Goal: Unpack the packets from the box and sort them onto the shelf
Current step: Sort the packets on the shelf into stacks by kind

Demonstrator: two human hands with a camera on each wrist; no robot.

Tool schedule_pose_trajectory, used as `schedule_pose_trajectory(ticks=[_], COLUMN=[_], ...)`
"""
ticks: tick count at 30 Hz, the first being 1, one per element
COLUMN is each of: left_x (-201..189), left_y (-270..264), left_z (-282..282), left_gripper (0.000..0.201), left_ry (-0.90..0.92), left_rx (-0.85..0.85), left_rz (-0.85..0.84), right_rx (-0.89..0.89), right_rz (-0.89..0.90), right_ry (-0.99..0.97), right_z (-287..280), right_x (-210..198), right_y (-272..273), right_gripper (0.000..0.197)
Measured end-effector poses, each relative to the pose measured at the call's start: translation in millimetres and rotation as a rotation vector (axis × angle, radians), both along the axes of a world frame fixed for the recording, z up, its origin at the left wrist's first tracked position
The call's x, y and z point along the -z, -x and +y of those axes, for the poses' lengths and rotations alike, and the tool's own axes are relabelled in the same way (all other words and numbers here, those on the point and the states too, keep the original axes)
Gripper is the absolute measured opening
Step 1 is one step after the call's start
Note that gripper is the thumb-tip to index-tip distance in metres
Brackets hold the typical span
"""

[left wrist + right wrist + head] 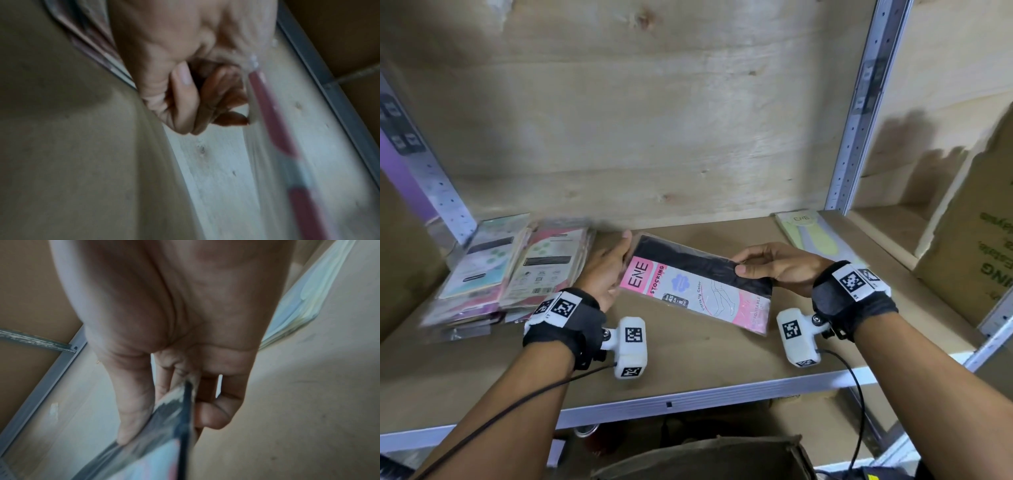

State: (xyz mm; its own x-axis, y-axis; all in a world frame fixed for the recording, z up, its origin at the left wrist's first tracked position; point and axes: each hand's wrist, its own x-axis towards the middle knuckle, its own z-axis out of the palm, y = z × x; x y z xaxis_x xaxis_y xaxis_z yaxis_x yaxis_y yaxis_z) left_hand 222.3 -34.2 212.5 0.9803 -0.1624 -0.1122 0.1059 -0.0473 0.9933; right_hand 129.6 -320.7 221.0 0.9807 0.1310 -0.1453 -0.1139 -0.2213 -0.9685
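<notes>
A pink and black stocking packet (698, 291) hangs flat just above the wooden shelf board (688, 363), held between both hands. My right hand (767, 263) pinches its black right end, thumb on top and fingers underneath; the right wrist view shows that hand (168, 430) on the packet (144, 456). At the pink left end is my left hand (609, 270), thumb up by the corner. In the blurred left wrist view its fingers (216, 97) are curled against the packet's edge (273, 116).
A leaning stack of packets (510, 270) fills the shelf's left end. A yellow-green packet (811, 233) lies at the back right by the metal upright (859, 113). A cardboard box (976, 240) stands in the bay to the right, and an open box (705, 459) sits below the shelf rail.
</notes>
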Motion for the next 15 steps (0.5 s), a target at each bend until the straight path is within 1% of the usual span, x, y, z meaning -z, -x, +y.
schedule_pose_trajectory(ticks=[3, 5, 6, 7, 9, 10, 11, 13, 15], left_x=[1.7, 4.8, 7.3, 9.8, 11.3, 11.6, 11.8, 11.9, 11.3], left_y=[1.5, -0.3, -1.4, -3.8, -6.5, -6.9, -6.7, -3.7, 5.3], left_z=[5.1, 8.3, 8.3, 7.4, 4.7, 3.7, 2.5, -1.8, -11.6], left_gripper=[0.052, 0.059, 0.059, 0.055, 0.044, 0.044, 0.05, 0.065, 0.069], left_ry=[-0.012, -0.018, 0.009, 0.067, 0.245, 0.308, 0.326, 0.277, 0.182], left_rx=[0.143, 0.212, 0.197, 0.145, 0.027, 0.0, 0.008, 0.087, 0.212], left_rz=[0.025, 0.052, 0.067, 0.087, 0.138, 0.157, 0.168, 0.187, 0.193], right_rx=[0.006, 0.01, 0.016, 0.033, 0.097, 0.141, 0.184, 0.246, 0.286], right_rz=[0.011, 0.023, 0.03, 0.036, 0.041, 0.039, 0.035, 0.021, 0.005], right_ry=[-0.034, -0.054, -0.079, -0.116, -0.206, -0.248, -0.289, -0.371, -0.433], right_z=[1.4, 0.8, 0.5, 0.1, -0.1, 0.0, 0.0, 1.2, 4.9], right_x=[-0.3, -0.6, -0.4, 0.2, 2.1, 3.3, 4.7, 8.2, 11.3], right_y=[3.1, 5.5, 6.9, 8.0, 9.5, 10.2, 10.2, 9.6, 8.5], right_gripper=[0.027, 0.031, 0.031, 0.03, 0.025, 0.02, 0.016, 0.013, 0.012])
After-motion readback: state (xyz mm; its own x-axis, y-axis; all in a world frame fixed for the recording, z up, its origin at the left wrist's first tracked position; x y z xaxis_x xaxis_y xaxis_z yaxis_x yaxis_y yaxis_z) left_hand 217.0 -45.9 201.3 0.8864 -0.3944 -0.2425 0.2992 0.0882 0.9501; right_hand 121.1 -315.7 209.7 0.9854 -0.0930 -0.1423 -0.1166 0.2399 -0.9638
